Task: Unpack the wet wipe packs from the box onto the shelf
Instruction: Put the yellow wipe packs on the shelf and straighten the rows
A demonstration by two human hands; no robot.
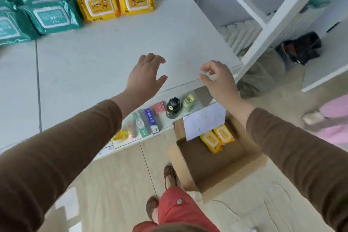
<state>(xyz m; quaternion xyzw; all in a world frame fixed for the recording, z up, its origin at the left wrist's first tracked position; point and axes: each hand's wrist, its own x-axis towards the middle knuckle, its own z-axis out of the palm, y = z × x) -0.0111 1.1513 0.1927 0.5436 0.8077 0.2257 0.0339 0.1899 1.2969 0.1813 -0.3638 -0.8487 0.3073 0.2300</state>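
Both hands hang empty over the near part of the flat white shelf top (116, 47): the left hand (145, 75) is spread with its fingers relaxed, and the right hand (218, 79) is loosely curled around nothing. Along the far edge of the shelf, against the wall, lie two glossy teal wet wipe packs (37, 17) on the left and two bright yellow wet wipe packs (116, 1) just beside them on the right. Down on the floor, near and to the right, the open brown cardboard box (212, 158) holds two more yellow packs in the box (216, 137), partly under a white paper sheet (204, 120). I'd judge this the gap between placements, so the next move is to reach down into the box for those remaining packs.
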